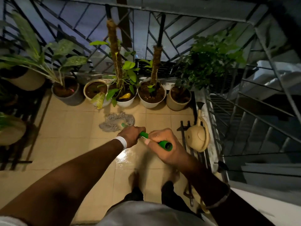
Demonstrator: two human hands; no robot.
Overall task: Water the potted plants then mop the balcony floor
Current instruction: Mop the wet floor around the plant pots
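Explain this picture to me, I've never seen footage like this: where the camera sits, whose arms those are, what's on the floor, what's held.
There is no machine: one camera worn on a person's head looks forward and down. Both the left hand and the right hand grip the green tubular mop handle. Its grey string mop head rests on the beige tiled floor, which shines wet below the hands. A beige round-bodied watering can sits at the right, and potted plants line the dark metal railing.
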